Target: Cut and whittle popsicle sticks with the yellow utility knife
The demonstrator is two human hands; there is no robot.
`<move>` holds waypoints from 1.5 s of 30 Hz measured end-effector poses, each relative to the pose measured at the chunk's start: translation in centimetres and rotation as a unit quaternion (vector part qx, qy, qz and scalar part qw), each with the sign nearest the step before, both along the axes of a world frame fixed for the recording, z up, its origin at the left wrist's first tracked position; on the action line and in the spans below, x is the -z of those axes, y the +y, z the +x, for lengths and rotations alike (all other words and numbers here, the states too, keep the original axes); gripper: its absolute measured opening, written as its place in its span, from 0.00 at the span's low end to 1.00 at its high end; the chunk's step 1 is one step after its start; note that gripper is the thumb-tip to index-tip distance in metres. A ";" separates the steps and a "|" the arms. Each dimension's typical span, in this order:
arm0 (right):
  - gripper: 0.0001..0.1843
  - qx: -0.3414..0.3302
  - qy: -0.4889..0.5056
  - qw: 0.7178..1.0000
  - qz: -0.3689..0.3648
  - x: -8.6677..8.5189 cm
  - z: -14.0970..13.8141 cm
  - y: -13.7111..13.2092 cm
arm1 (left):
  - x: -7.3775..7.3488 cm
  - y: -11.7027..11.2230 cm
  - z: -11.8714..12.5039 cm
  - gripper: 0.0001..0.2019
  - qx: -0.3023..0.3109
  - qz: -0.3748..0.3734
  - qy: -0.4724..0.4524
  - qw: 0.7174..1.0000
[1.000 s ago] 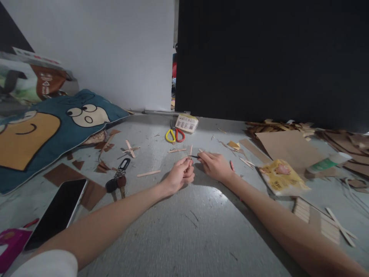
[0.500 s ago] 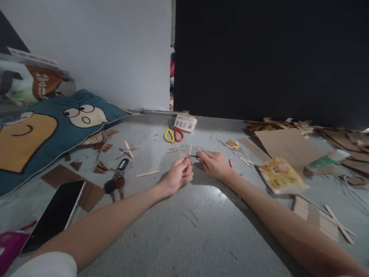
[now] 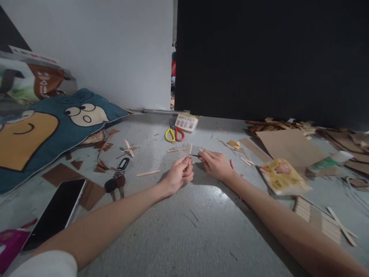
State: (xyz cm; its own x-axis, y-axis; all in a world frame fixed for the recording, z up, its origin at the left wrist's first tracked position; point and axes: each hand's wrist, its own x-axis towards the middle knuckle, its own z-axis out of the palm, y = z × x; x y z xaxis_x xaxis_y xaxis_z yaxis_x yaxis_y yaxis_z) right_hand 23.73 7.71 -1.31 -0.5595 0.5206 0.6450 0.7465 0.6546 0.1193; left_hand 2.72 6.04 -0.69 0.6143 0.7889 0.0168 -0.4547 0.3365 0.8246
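Both my arms reach out over a grey table. My left hand [image 3: 179,176] is closed in a pinch on a thin wooden stick [image 3: 190,149] that stands up from its fingers. My right hand [image 3: 215,164] is closed on a thin dark tool [image 3: 195,156] whose tip meets the stick. The two hands almost touch. More flat wooden sticks [image 3: 148,173] lie loose on the table just left of my left hand.
Yellow and red scissors [image 3: 174,134] and a small white packet [image 3: 186,122] lie beyond the hands. Keys [image 3: 117,179], a phone [image 3: 56,212] and a blue cushion [image 3: 43,130] are at the left. A yellow packet [image 3: 283,176], cardboard sheets [image 3: 290,146] and a glue bottle [image 3: 328,162] lie at the right.
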 end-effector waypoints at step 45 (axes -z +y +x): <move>0.15 -0.012 0.000 1.000 -0.004 0.1 -0.4 0.3 | 0.3 -0.2 0.2 0.19 -0.016 0.025 0.016 0.999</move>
State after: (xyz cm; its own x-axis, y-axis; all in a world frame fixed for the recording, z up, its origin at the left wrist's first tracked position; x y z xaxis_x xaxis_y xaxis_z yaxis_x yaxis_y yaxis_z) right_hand 23.34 7.98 -1.37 -0.5724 0.5119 0.6406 0.7303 0.6735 0.1144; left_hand 2.93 5.80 -0.97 0.5899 0.8067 0.0365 -0.4370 0.2809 0.8545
